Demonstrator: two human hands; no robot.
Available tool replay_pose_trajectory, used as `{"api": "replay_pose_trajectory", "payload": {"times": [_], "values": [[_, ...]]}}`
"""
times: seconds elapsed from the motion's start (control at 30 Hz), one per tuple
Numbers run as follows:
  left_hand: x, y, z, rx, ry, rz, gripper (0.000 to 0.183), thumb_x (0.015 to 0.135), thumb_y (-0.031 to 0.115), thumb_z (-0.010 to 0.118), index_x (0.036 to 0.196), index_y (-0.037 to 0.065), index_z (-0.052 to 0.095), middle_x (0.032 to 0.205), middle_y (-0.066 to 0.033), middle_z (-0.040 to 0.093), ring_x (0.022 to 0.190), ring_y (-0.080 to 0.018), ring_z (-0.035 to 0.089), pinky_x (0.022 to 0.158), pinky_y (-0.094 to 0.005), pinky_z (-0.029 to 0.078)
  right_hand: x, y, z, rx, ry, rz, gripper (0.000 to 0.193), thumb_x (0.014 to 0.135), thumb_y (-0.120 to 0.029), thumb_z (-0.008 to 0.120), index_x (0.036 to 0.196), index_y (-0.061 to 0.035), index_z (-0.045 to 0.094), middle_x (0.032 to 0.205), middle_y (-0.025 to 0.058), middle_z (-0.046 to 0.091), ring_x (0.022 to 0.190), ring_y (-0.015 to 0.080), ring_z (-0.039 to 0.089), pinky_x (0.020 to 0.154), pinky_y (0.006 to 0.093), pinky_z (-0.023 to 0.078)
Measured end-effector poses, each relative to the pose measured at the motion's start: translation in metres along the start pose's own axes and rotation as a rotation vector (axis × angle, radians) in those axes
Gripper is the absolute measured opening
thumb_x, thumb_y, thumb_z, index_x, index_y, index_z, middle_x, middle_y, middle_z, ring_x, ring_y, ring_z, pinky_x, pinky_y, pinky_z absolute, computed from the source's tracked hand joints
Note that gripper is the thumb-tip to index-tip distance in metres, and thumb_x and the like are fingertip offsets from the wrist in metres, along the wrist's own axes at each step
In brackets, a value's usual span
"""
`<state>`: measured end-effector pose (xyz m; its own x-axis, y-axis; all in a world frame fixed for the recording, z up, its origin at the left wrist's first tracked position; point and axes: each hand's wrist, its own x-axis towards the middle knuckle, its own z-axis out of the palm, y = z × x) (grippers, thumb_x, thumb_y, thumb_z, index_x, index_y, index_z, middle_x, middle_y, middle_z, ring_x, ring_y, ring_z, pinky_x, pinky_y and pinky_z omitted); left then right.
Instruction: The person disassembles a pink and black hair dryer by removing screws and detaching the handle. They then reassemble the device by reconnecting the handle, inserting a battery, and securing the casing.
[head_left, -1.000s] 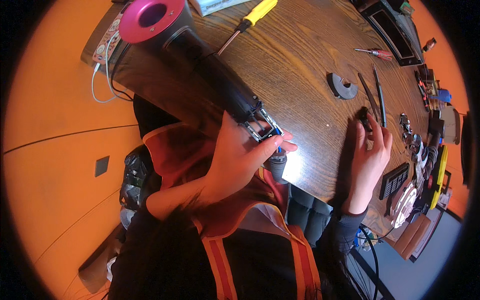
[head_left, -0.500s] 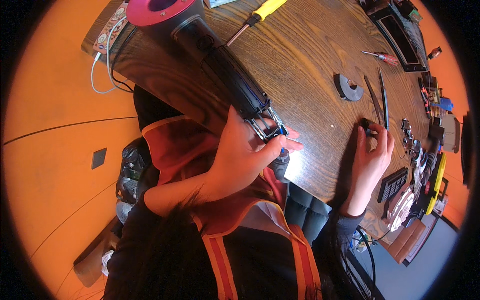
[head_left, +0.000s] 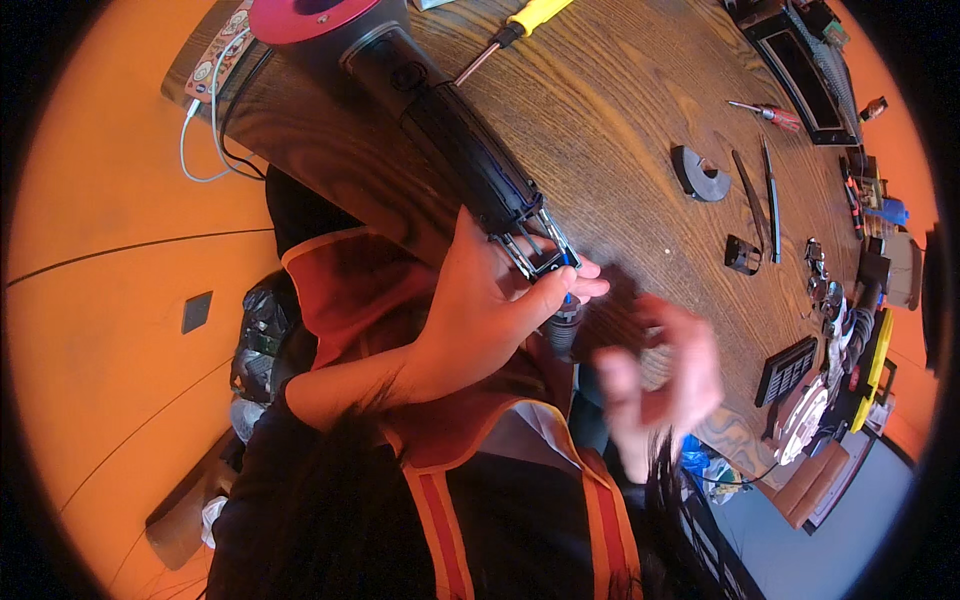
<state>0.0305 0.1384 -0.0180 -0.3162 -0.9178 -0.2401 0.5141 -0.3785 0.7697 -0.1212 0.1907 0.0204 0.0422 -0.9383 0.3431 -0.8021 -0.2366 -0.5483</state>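
Observation:
A hair dryer with a dark handle and a pink ring at its head lies slantwise over the table's near edge. The lower end of the handle is opened to a bare frame with a blue wire. My left hand is closed around that frame, its thumb on the end beside the ribbed black cable sleeve. To the right of the sleeve is my right hand, blurred by motion, thumb and fingers apart with nothing visible between them. A small black part lies on the table beyond it.
On the wooden table lie a yellow-handled screwdriver, a black C-shaped piece, tweezers and a red-handled screwdriver. A black grille piece and assorted tools line the right side. A power strip sits far left.
My right hand has let go of the small black part, leaving it on the table, and moved left and nearer, toward the handle's end. My left hand has hardly moved.

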Motion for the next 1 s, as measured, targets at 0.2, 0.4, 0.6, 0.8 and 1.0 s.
{"api": "replay_pose_trajectory", "payload": {"times": [0.2,0.4,0.6,0.8,1.0], "values": [[0.000,0.002,-0.001,0.096,0.003,0.092,0.033,0.083,-0.008,0.045,0.110,-0.001,0.026,0.094,-0.0237,0.060,0.089,-0.0283,0.062,0.083,-0.0384,0.049,-0.018,-0.021,0.051,0.139,0.061,0.026,0.052,0.061,0.001,0.076,0.107,0.0063,0.052,0.094,0.0190,0.061,0.083,0.0270,0.063,0.073,0.0315,0.051],[-0.001,0.004,-0.003,0.034,-0.027,0.036,0.035,0.082,-0.009,0.046,0.110,-0.003,0.027,0.093,-0.0228,0.061,0.090,-0.0287,0.062,0.083,-0.0392,0.048,-0.020,-0.016,0.053,0.011,0.129,-0.065,0.048,0.070,0.003,0.066,0.115,0.0044,0.050,0.089,0.0162,0.059,0.074,0.0258,0.061,0.062,0.0322,0.052],[-0.002,0.004,-0.013,-0.108,-0.108,-0.013,0.033,0.090,0.009,0.042,0.118,0.004,0.027,0.108,-0.0265,0.053,0.103,-0.0360,0.054,0.089,-0.0463,0.044,-0.016,-0.028,0.040,-0.024,-0.055,0.091,0.037,0.082,0.003,0.052,0.118,0.0088,0.047,0.101,0.0237,0.058,0.087,0.0334,0.059,0.077,0.0344,0.048],[-0.005,0.003,-0.013,-0.143,-0.116,-0.027,0.034,0.093,0.008,0.036,0.124,0.007,0.021,0.111,-0.0203,0.049,0.104,-0.0287,0.054,0.086,-0.0402,0.046,-0.010,-0.027,0.035,0.015,-0.101,0.057,0.036,0.082,0.002,0.051,0.118,0.0086,0.047,0.100,0.0221,0.058,0.081,0.0331,0.059,0.073,0.0347,0.048],[-0.004,0.002,-0.011,-0.112,-0.058,-0.044,0.030,0.092,0.003,0.037,0.119,0.005,0.024,0.105,-0.0137,0.048,0.100,-0.0216,0.055,0.082,-0.0326,0.050,0.000,-0.027,0.020,0.071,-0.258,0.123,0.035,0.083,-0.001,0.053,0.117,0.0059,0.047,0.102,0.0197,0.059,0.086,0.0317,0.060,0.075,0.0338,0.047]]}}
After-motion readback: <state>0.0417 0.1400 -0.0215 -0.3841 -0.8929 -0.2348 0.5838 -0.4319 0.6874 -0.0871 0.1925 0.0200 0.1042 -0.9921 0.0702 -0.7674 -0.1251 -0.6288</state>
